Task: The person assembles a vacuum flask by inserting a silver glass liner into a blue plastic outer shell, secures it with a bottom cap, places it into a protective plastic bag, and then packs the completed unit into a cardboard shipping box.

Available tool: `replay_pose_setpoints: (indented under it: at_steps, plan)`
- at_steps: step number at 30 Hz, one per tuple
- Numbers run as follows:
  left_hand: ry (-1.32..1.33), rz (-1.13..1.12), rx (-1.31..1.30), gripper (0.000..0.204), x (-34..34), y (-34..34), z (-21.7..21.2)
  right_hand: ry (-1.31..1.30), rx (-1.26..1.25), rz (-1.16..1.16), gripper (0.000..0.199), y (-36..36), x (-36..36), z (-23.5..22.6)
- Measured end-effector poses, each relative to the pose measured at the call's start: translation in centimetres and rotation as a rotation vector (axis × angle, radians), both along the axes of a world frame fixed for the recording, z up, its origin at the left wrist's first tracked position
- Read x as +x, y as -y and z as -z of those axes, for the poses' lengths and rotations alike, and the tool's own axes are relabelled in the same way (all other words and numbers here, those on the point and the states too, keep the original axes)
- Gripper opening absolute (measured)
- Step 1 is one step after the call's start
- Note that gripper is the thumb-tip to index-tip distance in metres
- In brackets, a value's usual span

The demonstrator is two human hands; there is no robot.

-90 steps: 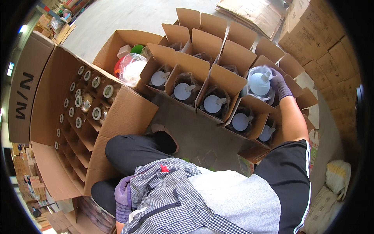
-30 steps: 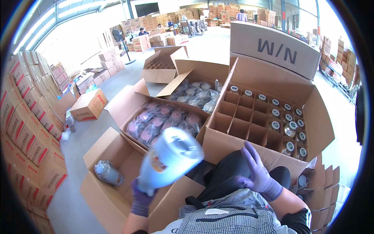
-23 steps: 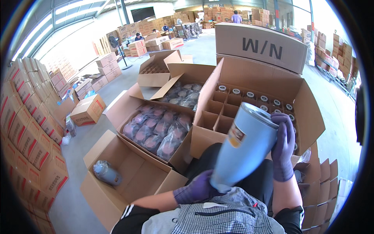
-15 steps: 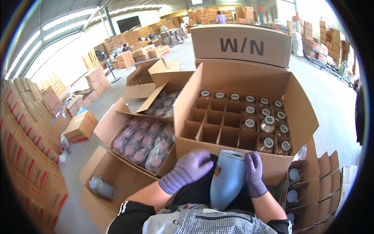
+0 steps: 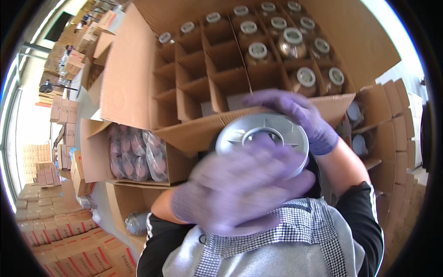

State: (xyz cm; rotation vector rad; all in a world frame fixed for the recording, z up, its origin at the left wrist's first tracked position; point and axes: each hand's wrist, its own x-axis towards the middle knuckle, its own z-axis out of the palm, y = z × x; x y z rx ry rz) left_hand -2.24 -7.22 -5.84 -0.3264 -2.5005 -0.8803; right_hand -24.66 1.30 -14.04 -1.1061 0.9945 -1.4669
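In front of my lap is a light blue vessel [image 5: 233, 134], its round ribbed end with a central opening turned up toward me. My right hand [image 5: 304, 115] wraps over the far right edge of that end, fingers bent along the rim. Across the near side lies my left hand [image 5: 240, 189], smeared by motion; its fingertips reach the middle of the ribbed end, and their pose is hidden. Both hands wear purple knit gloves. Just beyond stands an open carton [image 5: 124, 74] with cardboard dividers, several cells holding glass bottles [image 5: 257, 51] with round pale-rimmed tops.
To the left, another carton [image 5: 94, 152] holds plastic-wrapped pinkish round things [image 5: 134, 152]. A wrapped bluish vessel [image 5: 135, 224] lies in a lower box. Divided cartons [image 5: 387, 138] with pale blue pieces stand at my right. Stacked boxes [image 5: 78, 240] fill the lower left.
My view has tilted down and closer. The blue vessel, earlier upright with its narrow opening on top, now shows its ribbed end. My left hand has moved right, onto it.
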Motion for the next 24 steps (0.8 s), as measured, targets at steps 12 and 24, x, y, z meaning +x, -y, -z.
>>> replay_pose_setpoints:
  at_steps: [12,24]
  plan:
    - [0.178,-0.243,-0.169,0.074,-4.7,-2.9,0.3,-0.138,-0.098,0.102,0.061,1.0,-0.4,2.8]
    - [0.017,-0.409,1.220,0.044,-7.2,9.7,5.7,-1.130,-0.425,0.630,0.086,4.5,-2.1,-0.8]
